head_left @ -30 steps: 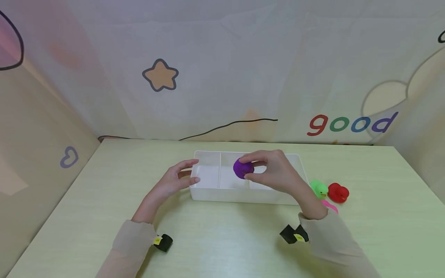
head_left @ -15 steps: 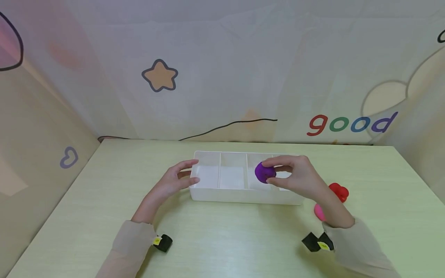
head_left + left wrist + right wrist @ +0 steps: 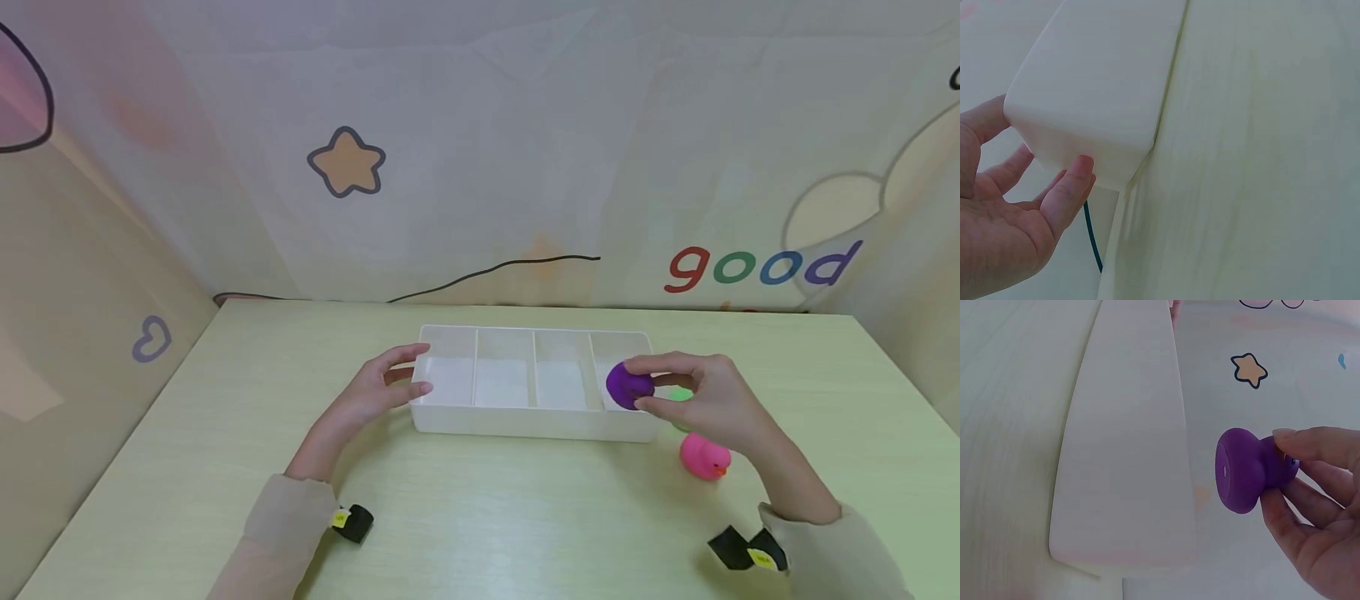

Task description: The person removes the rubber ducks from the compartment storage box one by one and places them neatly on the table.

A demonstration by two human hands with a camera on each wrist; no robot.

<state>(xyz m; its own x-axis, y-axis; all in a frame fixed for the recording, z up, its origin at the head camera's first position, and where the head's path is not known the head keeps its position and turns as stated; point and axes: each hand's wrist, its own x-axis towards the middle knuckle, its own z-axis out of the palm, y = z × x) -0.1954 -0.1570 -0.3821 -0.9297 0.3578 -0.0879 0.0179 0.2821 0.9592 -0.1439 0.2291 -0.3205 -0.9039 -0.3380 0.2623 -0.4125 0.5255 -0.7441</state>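
Observation:
My right hand [image 3: 708,396] pinches a purple rubber duck [image 3: 627,386] over the rightmost compartment of a white divided box [image 3: 525,423]. In the right wrist view, the thumb and fingers of the right hand [image 3: 1329,512] hold the purple duck [image 3: 1240,470] by its head, with its flat base pointing away from the palm. Spread fingers of my left hand [image 3: 375,387] rest against the box's left end. The left wrist view has the left hand's [image 3: 1022,219] fingertips touching the end wall of the box [image 3: 1085,140].
A pink rubber duck [image 3: 705,457] stands on the table [image 3: 487,517] right of the box. Behind my right fingers, a green duck [image 3: 681,394] is mostly hidden. A printed cloth [image 3: 465,167] hangs behind the table.
My right hand has carried the purple duck rightward, from the second compartment to the rightmost one. The pink duck has come into view and the red duck is now hidden. My left hand stays put.

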